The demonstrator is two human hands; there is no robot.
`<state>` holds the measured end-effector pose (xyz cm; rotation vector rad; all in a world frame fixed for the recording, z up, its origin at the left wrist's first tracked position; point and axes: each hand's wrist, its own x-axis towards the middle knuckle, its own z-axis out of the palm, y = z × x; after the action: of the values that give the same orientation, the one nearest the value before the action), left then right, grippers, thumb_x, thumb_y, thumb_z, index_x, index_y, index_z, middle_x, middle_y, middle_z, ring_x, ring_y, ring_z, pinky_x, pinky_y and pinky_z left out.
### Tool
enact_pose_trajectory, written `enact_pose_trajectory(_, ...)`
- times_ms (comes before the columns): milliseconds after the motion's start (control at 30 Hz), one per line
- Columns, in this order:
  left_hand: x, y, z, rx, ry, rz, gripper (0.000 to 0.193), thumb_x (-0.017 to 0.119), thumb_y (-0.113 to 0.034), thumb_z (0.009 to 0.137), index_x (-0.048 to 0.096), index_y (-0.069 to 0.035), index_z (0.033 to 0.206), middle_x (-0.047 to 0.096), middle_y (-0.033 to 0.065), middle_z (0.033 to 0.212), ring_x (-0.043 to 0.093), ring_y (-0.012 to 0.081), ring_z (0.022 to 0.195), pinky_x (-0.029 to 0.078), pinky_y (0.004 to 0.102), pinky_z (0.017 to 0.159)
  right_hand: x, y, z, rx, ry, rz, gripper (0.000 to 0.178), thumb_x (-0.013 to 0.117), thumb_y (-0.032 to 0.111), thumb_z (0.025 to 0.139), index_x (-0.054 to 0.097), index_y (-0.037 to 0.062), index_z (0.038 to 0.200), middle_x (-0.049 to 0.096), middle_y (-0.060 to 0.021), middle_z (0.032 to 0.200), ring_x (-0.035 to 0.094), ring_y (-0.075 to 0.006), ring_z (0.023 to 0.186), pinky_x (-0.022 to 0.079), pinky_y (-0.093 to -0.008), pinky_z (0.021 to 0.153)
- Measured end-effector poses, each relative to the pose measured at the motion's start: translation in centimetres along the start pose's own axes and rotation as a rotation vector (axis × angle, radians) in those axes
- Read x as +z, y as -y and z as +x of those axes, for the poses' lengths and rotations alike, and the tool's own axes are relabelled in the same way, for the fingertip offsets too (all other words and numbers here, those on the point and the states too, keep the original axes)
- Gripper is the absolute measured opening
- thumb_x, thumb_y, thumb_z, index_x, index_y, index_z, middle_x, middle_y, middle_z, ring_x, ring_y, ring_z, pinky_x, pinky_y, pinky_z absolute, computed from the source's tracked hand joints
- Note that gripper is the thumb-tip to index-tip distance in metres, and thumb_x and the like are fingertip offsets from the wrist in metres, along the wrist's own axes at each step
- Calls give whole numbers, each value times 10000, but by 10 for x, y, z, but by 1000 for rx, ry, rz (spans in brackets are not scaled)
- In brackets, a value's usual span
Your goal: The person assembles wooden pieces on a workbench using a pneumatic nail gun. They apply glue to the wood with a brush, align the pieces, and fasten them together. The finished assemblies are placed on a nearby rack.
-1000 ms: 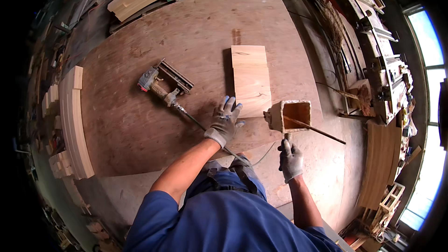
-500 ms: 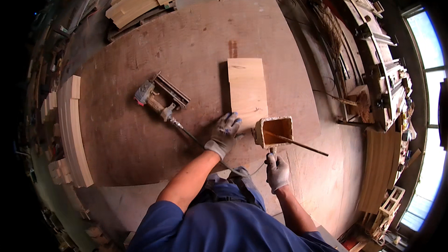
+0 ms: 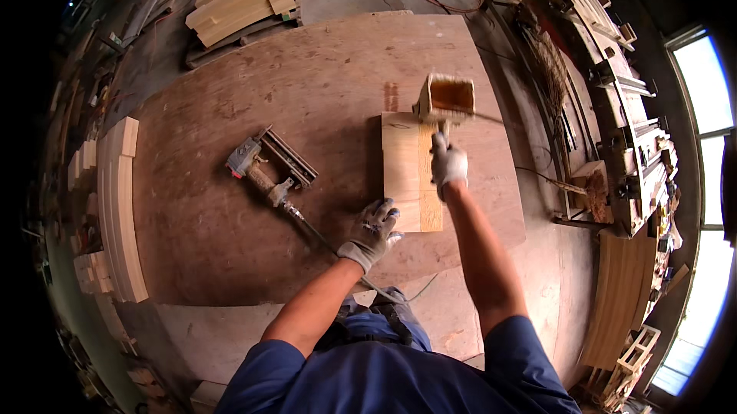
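Observation:
A pale wooden board [image 3: 401, 176] lies lengthwise before me on a large brown plywood sheet [image 3: 322, 84]. A wet-looking yellowish strip [image 3: 431, 191] runs along its right side. My left hand [image 3: 371, 231], gloved, rests at the board's near left corner, fingers stretched out and fingertips against the edge. In my gloved right hand [image 3: 448, 162], closed round a short handle, is an open square glue box [image 3: 450, 97], stained brown inside, held over the board's far right end. A thin rod [image 3: 488, 118] sticks out to its right. A nail gun [image 3: 269, 168] lies left of the board.
From the nail gun an air hose [image 3: 318, 236] runs under my left wrist. Long wooden strips [image 3: 120, 214] stand along the sheet's left side. A stack of boards [image 3: 242, 0] sits beyond the far left edge. A rack with clamps [image 3: 626, 99] is at the right.
My right hand has carried the glue box away from me, from the board's near end to its far end. The wet strip now shows on the board. My left hand stays at the near corner.

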<state>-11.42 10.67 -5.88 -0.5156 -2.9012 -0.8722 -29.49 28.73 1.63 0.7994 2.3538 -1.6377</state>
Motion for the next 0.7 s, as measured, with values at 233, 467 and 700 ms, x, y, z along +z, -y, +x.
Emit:
enact_pose_trajectory(233, -4, 1, -2, -2, 8, -24, 565, 886, -306, 804, 700, -75, 1285, 542, 147, 1518, 515, 358, 1391, 436, 473, 1178, -61, 18, -81, -155, 72, 234, 515, 595, 508, 1096, 676, 17, 965, 496, 10, 598, 442, -102, 439, 388, -289, 393)
enact_pose_trajectory(467, 7, 21, -15, 32, -95, -106, 566, 901, -281, 786, 686, -96, 1277, 567, 165, 1505, 572, 392, 1348, 480, 515, 1115, -107, -72, -204, 160, 108, 100, 580, 555, 542, 1106, 649, 0, 924, 480, 7, 565, 407, -95, 405, 336, -284, 366)
enact_pose_trajectory(700, 0, 20, -13, 17, -53, -70, 578, 881, -322, 783, 682, -109, 1283, 596, 142, 1483, 596, 361, 1326, 498, 493, 1108, -99, -119, -232, 334, 96, -28, 490, 631, 483, 1074, 692, 32, 894, 542, 0, 598, 481, -98, 442, 380, -307, 406)
